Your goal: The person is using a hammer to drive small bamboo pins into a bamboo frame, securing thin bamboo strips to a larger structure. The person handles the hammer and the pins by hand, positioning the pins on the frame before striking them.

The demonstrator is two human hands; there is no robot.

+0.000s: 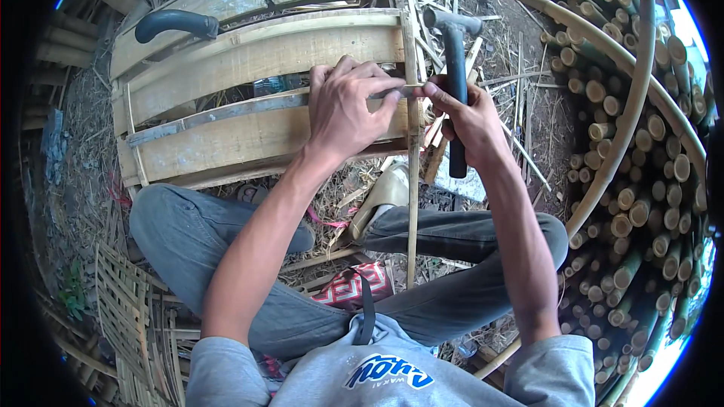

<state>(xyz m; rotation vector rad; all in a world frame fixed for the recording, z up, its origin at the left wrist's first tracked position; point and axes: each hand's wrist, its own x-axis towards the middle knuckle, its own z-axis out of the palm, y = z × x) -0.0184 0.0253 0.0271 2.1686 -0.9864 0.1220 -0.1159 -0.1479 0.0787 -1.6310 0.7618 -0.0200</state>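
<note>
Lying left of the slatted wooden crate [249,132] are thick bamboo poles [68,36], dim toward the rim, and off the crate's near left corner sits an open bamboo lattice [121,294]. The crate's boards run left to right in front of you, their right ends slightly farther away than their left. A dark curved handle [177,24] lies over the crate's far left part, its bent end pointing left; what it joins is hard to make out. A slim grey strip [226,113] follows the boards on the crate's near half, its long axis sideways. Your left hand [351,105] arches over it, hiding a stretch, thumb and index finger pinching what shows as its right end at the crate's right side. Nearer you than the crate, a red-and-white patterned pouch [343,288] is partly covered by your clothing. A pale bamboo stick [412,218] runs along the crate's right side, pointing toward you and past the near edge. Just right of the crate, your right hand [479,124] grips a hammer [455,56], head away from you and handle end toward you; its thumb and index fingertips also meet at the strip's end, and the tiny contact there is unclear. Farther right of the crate, two bent bamboo poles [618,139] cross in front of a pile of cut bamboo [641,211], cut off at the dark rim.
</note>
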